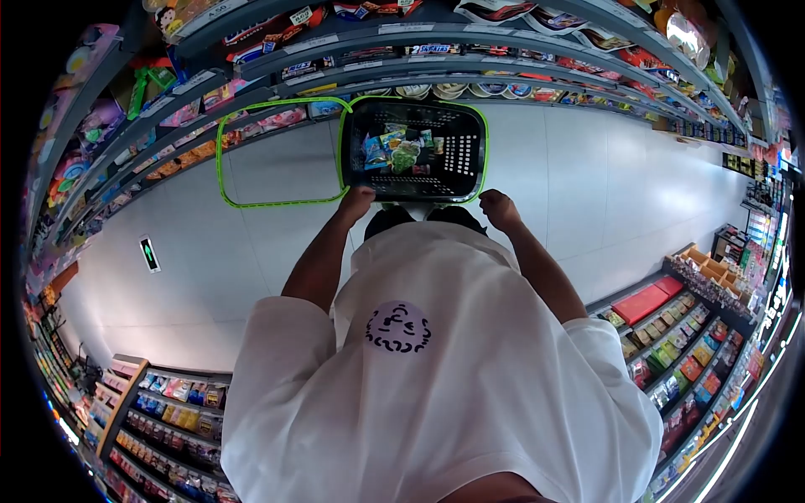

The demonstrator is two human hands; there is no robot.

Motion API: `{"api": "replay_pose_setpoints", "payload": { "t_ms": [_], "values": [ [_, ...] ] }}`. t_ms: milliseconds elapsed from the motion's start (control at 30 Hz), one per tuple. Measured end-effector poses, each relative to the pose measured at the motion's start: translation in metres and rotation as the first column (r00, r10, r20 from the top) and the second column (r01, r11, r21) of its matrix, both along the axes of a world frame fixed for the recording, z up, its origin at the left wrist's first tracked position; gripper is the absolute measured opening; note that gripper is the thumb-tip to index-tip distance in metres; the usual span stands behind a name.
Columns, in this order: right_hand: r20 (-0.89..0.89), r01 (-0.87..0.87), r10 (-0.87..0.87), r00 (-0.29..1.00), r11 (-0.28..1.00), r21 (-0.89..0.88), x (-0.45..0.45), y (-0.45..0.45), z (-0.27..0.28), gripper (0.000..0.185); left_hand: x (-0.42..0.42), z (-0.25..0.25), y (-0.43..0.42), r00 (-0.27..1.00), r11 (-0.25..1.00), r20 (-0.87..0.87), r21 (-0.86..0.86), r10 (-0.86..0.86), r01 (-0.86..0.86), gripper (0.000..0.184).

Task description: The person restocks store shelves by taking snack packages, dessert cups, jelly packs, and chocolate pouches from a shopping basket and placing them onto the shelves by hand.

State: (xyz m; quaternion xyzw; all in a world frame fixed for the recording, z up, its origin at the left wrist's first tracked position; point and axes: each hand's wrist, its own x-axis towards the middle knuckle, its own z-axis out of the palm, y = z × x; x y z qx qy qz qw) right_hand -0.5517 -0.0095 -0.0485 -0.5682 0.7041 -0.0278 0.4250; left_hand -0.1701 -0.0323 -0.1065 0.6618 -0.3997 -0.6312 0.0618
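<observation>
A black shopping basket (464, 180) with a bright green rim stands in front of my legs. Several small snack packets (404, 157) lie inside it, mostly in its left and middle part. The basket's green loop handle (220, 159) is swung out to the left, over the floor. My left hand (360, 204) is closed at the basket's near left corner, where handle and rim meet. Closed too, my right hand (501, 209) is beside the near right corner. In neither hand can I make out what the fingers hold, if anything.
Curved-looking shelves (402, 63) of packaged sweets and snacks run along the front. More snack racks stand behind me at the lower left (176, 411) and lower right (683, 352). A green arrow sign (148, 253) is on the pale tiled floor (210, 285).
</observation>
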Motion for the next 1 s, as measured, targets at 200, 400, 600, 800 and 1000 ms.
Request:
{"api": "replay_pose_setpoints", "payload": {
  "t_ms": [200,400,600,800,1000],
  "values": [
    [-0.006,-0.068,0.069,0.998,0.994,0.083,0.003,-0.030,0.029,0.026,0.004,-0.022,0.014,0.991,0.991,-0.060,0.078,0.117,-0.113,0.025],
    [-0.040,-0.228,0.230,0.972,0.973,0.034,0.008,-0.068,0.029,0.024,-0.006,-0.061,0.030,0.997,0.971,0.043,-0.228,-0.059,0.067,0.016],
    [0.067,-0.398,0.395,0.916,0.916,0.055,-0.017,-0.117,0.039,0.027,-0.047,-0.046,0.027,0.911,0.866,0.343,-0.356,-0.228,0.352,0.022],
    [0.096,-0.413,0.409,0.907,0.910,0.026,-0.096,-0.151,0.004,0.027,-0.114,-0.057,0.028,0.992,0.938,0.034,-0.331,0.118,-0.100,0.011],
    [0.160,-0.352,0.329,0.931,0.924,0.149,-0.157,-0.158,-0.035,0.026,-0.168,-0.027,0.023,0.968,0.846,0.238,-0.497,-0.082,0.194,0.008]
  ]
}}
